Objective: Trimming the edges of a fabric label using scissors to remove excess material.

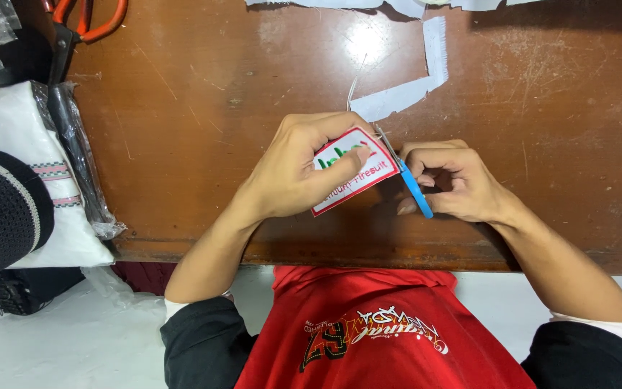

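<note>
A white embroidered patch [354, 171] with a red border is held above the brown worktop [196, 108], just in front of the near edge. It is pinched by the left hand [296, 169] — thumb on its face, the other fingers curled behind it. The right hand [455, 184] is closed around small blue-handled snips [408, 179], whose blades meet the patch's right edge near the upper corner. The patch seems already trimmed close to its border along the sides in view; only that corner appears to be under work, though its far edge is hidden by the fingers. Beyond the hands lies a cut white fabric strip [415, 79] — an offcut, by its look. Orange-handled scissors [73, 29] rest at the far left.
</note>
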